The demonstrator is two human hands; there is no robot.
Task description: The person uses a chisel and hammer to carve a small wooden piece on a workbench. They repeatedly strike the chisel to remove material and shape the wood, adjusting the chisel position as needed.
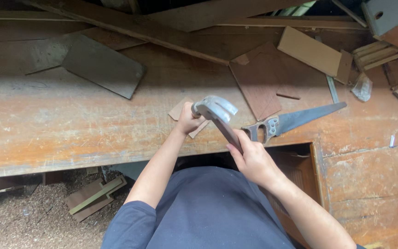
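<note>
Hammer: we see the claw hammer (217,115) raised over the table's (70,124) near edge, head up and left, handle running down-right.
Right hand: our right hand (253,159) is clamped around the handle's lower end.
Left hand: our left hand (188,119) is closed just beside the hammer head, resting on a small wood piece (178,110) near the near edge.
Key relation: the hammer head hangs just right of the left hand's fingers; the 2 hands are apart.
Nearby: a handsaw (291,122) lies to the right, blade pointing toward the far right corner.
Hidden: whatever the left fingers pinch is too small to tell; the hammer face is turned away.
</note>
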